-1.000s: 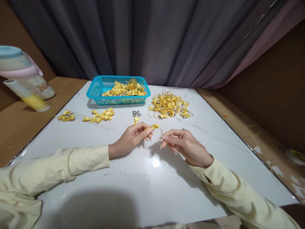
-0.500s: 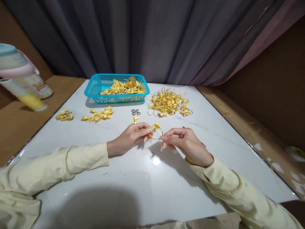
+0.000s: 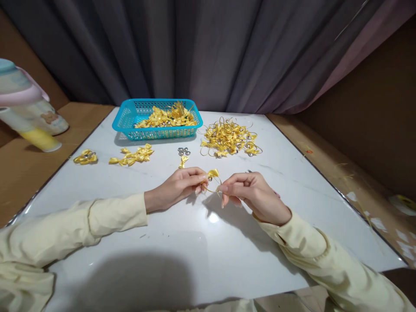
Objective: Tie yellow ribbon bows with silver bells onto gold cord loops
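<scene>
Between my hands is a yellow ribbon bow [image 3: 213, 173] with a small silver bell [image 3: 210, 178] and a loop of gold cord [image 3: 220, 181]. My left hand [image 3: 182, 184] pinches the bow and cord at their left side. The thumb and forefinger of my right hand [image 3: 251, 193] are closed on the cord at the right of the loop. Just beyond my left hand lie a single bow [image 3: 183, 162] and several silver bells [image 3: 183, 151]. Part of a tool, its tip dark, lies beneath my right hand and is mostly hidden.
A blue basket [image 3: 156, 131] with yellow bows stands at the back. Right of it is a pile of corded bows [image 3: 229, 136]. Loose bows [image 3: 131, 156] and a small bundle [image 3: 86, 157] lie at left. A bottle [image 3: 52, 117] and a yellow spool [image 3: 40, 138] stand beyond the table's left edge.
My right fingers have shifted slightly on the cord, and the loop sits a little differently. Both hands keep their hold. The whole view has moved slightly.
</scene>
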Motion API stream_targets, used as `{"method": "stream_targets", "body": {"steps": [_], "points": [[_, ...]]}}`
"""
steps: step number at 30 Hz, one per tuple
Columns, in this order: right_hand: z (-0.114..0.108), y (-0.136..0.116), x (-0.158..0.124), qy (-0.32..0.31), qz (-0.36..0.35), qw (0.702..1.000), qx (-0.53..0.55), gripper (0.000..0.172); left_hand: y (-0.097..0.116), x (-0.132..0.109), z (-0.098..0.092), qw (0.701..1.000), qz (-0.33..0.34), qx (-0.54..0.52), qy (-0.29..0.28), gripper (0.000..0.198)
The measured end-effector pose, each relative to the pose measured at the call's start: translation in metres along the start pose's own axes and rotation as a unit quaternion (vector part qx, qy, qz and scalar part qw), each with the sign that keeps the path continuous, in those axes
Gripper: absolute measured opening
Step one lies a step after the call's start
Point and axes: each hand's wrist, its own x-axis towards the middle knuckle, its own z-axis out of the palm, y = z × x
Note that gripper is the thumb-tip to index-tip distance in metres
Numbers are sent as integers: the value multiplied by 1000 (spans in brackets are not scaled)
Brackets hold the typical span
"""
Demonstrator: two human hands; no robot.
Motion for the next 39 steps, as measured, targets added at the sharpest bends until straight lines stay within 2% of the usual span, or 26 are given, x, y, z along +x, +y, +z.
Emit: {"method": "stream_targets", "body": {"steps": [39], "points": [[0, 0, 1, -4, 6, 1000, -14, 15, 2, 0, 0, 1000, -3, 5, 2, 10]]}}
